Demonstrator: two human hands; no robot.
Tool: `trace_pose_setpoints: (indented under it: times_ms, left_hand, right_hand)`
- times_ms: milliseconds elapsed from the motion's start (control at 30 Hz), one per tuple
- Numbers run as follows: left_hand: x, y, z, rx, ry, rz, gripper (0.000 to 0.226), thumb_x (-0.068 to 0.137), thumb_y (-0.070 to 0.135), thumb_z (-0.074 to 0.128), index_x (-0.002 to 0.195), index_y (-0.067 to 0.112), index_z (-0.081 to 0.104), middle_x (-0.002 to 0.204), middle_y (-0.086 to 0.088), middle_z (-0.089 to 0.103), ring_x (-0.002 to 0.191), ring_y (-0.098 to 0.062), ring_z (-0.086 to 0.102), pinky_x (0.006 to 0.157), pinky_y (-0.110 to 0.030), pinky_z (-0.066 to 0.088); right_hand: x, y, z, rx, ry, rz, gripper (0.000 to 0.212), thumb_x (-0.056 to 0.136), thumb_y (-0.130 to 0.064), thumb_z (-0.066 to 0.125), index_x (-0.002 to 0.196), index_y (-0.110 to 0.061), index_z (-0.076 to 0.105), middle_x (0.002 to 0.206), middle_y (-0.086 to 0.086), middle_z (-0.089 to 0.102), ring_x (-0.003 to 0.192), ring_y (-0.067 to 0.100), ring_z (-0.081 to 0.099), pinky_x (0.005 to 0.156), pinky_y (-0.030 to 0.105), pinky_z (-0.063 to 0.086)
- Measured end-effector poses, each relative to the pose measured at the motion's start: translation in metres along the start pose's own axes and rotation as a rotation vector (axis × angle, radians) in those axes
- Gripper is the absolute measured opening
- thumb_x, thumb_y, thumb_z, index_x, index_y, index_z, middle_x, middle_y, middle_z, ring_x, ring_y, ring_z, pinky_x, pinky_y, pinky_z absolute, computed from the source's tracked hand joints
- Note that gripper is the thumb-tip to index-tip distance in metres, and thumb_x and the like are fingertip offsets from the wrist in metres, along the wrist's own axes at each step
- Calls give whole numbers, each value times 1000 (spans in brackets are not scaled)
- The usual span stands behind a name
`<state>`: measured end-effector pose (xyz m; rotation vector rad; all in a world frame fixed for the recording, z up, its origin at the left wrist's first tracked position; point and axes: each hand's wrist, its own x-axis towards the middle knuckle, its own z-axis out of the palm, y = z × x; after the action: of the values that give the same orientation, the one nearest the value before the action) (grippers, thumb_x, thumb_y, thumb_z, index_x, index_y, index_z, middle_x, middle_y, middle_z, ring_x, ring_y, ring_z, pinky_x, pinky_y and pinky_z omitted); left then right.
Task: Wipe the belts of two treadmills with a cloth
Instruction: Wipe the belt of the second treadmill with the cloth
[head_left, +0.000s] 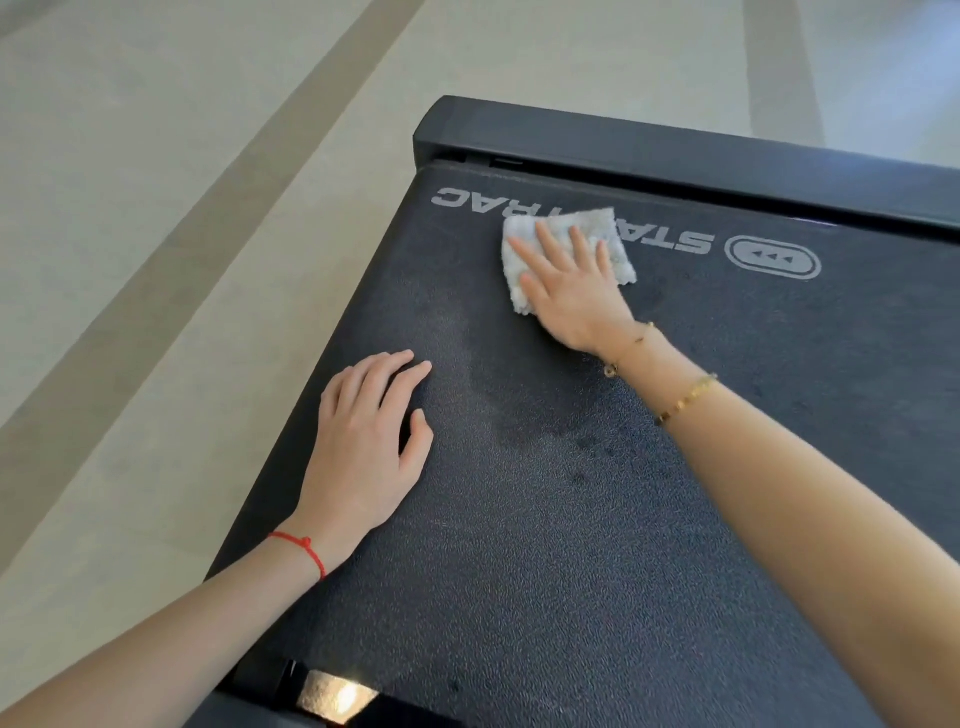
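1. One treadmill belt in view, black, textured; long axis runs from near-right to the far end, tilted a bit to the left in frame
2. Far end of belt meets a black end cap; white logo lettering printed across the belt just before it, reads upside down from here
3. One cloth, white, folded roughly square, lying flat on the belt at the far end, covering the middle of the lettering
4. Right hand grip: flat, fingers straight & spread, palm pressing the cloth down, fingertips pointing far-left; two gold bracelets on that wrist
5. Left hand grip: holds nothing, fingers lightly bent, resting on belt near its left edge, nearer than the cloth & well apart from it; red string on wrist
6. Pale floor w/ darker stripes to the left and beyond
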<state>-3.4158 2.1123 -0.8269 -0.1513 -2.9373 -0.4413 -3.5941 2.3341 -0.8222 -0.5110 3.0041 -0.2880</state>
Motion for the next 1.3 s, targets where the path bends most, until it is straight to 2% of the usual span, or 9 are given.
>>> trace_pose_setpoints:
  times_ms: [133,333,400,633,700,800,1033,1167,1300]
  left_hand:
    - [0,0,1,-4,0,-4,45,96,30,40,136,17,54,143,-1,49,136,-22,41,116,-48,32]
    - [0,0,0,2,21,14,44,95,27,42,135,16,54,141,-2,50,134,-23,42,114,-48,32]
    - [0,0,-1,9,24,19,43,95,27,42,134,16,54,141,-2,50,134,-23,43,114,-47,32]
    - [-1,0,-1,1,36,28,39,95,23,49,133,16,55,139,-2,50,132,-23,43,114,-45,32]
    - [-1,-1,0,3,32,32,39,96,22,51,134,16,54,140,-2,50,133,-23,43,114,-44,31]
    - [-2,-1,0,-13,29,27,40,97,21,50,136,15,54,141,-2,50,133,-23,42,116,-44,30]
    - [-7,-7,-6,4,-7,15,42,99,19,45,140,13,51,146,-6,47,138,-25,40,118,-45,30]
    - [-23,-19,-13,8,-4,27,41,98,16,47,138,9,52,145,-7,49,136,-26,41,115,-42,32]
    - [-38,-32,-19,-47,-16,56,43,97,10,51,140,7,51,147,-8,46,138,-26,39,117,-41,31]
  right_hand:
    - [-35,20,2,14,-14,-106,50,105,-40,16,155,-39,8,165,-4,2,151,31,-4,120,49,-5]
    - [0,100,-29,13,0,371,53,104,-43,15,156,-36,5,165,2,-2,150,35,-7,120,54,-6]
    - [1,99,-27,14,-23,391,53,103,-44,13,155,-39,3,165,1,-5,150,35,-10,119,54,-9]
    - [-76,19,-9,-150,-31,-91,53,106,-35,15,156,-30,0,165,4,0,149,39,-1,117,59,3]
    - [-109,1,-2,-64,-44,-216,52,106,-37,15,156,-35,2,165,-3,-2,150,30,-7,120,52,-3]
    - [-118,3,-2,29,-60,-183,51,106,-39,16,155,-40,4,164,-9,-2,151,22,-9,121,45,-7]
    - [-84,-10,-2,56,2,160,50,105,-40,19,155,-39,10,165,-4,1,151,29,-7,120,51,-8]
    - [-130,-54,10,-77,-23,-106,52,106,-39,18,156,-36,6,165,-3,2,151,32,-2,120,53,-1]
    - [-188,-89,19,-48,-91,-374,52,105,-43,13,155,-37,1,164,-7,-6,151,26,-14,121,48,-11]
